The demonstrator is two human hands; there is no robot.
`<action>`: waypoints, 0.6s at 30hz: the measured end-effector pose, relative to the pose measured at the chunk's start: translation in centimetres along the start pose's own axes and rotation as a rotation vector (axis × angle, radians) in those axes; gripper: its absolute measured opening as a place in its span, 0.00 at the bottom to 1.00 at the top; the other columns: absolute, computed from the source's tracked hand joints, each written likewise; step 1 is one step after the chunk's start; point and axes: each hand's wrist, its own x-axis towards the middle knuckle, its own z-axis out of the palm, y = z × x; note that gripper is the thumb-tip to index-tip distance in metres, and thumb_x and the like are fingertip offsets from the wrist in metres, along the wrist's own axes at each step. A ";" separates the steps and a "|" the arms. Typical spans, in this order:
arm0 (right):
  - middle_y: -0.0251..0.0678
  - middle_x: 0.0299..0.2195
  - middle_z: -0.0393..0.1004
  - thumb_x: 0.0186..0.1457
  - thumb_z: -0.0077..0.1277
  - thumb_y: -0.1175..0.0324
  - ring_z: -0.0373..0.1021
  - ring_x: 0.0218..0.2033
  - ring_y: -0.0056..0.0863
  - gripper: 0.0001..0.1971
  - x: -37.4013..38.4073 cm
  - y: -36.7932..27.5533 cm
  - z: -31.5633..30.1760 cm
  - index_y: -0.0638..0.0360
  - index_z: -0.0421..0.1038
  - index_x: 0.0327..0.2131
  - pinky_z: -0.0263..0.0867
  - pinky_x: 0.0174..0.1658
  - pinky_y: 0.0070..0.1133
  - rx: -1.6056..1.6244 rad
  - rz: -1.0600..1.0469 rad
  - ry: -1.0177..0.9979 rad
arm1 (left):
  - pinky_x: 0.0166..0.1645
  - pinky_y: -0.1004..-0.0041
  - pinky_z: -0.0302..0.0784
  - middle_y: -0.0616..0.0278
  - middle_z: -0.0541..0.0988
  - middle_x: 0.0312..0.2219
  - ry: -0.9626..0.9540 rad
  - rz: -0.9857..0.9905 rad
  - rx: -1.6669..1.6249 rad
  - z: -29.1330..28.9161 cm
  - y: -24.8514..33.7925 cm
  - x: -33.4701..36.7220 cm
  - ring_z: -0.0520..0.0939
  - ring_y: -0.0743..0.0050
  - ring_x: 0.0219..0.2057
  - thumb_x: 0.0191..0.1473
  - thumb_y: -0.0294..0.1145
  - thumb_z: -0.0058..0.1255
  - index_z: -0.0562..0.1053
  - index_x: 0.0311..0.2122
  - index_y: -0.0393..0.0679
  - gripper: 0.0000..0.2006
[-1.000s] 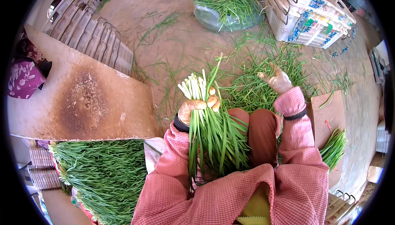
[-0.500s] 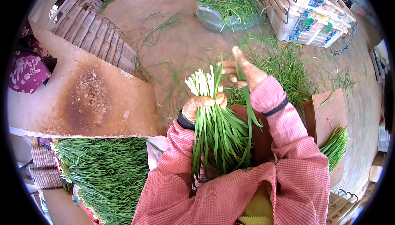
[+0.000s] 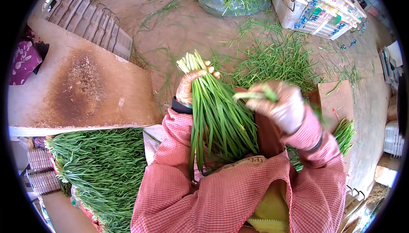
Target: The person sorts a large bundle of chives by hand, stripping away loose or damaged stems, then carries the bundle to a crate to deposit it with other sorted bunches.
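A thick bunch of garlic chives [image 3: 219,114] is gripped just below its white stem ends by my left hand [image 3: 187,87]. The white ends point up and away from me, and the flat green leaves fan down toward my lap. To the right of the bunch, apart from it, my right hand [image 3: 284,105] is closed on a few garlic chives; a pale end sticks out leftward. Motion blurs that hand and the stalks in it. Both hands look coated with brownish dirt or thin gloves; I cannot tell which.
A large pile of garlic chives [image 3: 102,165] lies at my left, below a stained board [image 3: 85,92]. Loose leaves [image 3: 277,62] litter the floor ahead, near a stuffed clear bag [image 3: 213,2]. White crates [image 3: 315,11] stand far right; more crates [image 3: 87,18] far left. A cardboard piece [image 3: 336,99] is at right.
My right hand has moved down and right, away from the bunch's stem ends, and closed on a few stalks. My left hand has shifted slightly up and left with the bunch.
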 end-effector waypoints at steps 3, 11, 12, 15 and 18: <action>0.37 0.21 0.71 0.43 0.56 0.65 0.69 0.23 0.26 0.14 -2.3 1.5 4.4 0.63 0.70 0.33 0.65 0.27 0.20 -0.376 0.035 -0.103 | 0.46 0.64 0.69 0.61 0.74 0.30 0.049 -0.016 0.014 1.0 -0.1 0.4 0.75 0.64 0.34 0.42 0.23 0.47 0.68 0.40 0.40 0.15; 0.23 0.16 0.61 0.49 0.51 0.62 0.54 0.14 0.10 0.15 0.3 2.7 1.1 0.62 0.67 0.37 0.51 0.17 0.11 0.547 0.555 -0.360 | 0.45 0.64 0.68 0.63 0.72 0.29 -0.063 -0.021 -0.019 0.5 -0.3 0.8 0.74 0.65 0.33 0.42 0.24 0.47 0.66 0.40 0.41 0.15; 0.23 0.15 0.61 0.49 0.51 0.61 0.54 0.14 0.10 0.15 0.6 1.8 0.7 0.61 0.67 0.37 0.49 0.17 0.11 0.572 0.612 -0.375 | 0.45 0.64 0.68 0.63 0.72 0.29 -0.063 -0.019 -0.019 0.3 -0.3 0.8 0.74 0.65 0.33 0.42 0.24 0.47 0.66 0.40 0.41 0.15; 0.21 0.12 0.58 0.48 0.51 0.56 0.53 0.12 0.10 0.14 0.8 1.2 0.4 0.58 0.69 0.30 0.46 0.15 0.11 0.640 0.586 -0.389 | 0.44 0.65 0.69 0.63 0.72 0.28 -0.018 -0.044 0.009 0.4 -0.1 0.8 0.74 0.65 0.33 0.42 0.23 0.47 0.66 0.40 0.41 0.16; 0.21 0.13 0.62 0.48 0.52 0.57 0.53 0.11 0.10 0.13 1.1 -1.1 0.0 0.57 0.70 0.27 0.46 0.14 0.11 0.721 0.551 -0.409 | 0.40 0.66 0.69 0.61 0.72 0.26 -0.042 -0.003 0.065 1.7 -0.7 0.7 0.71 0.63 0.33 0.40 0.20 0.47 0.67 0.38 0.39 0.15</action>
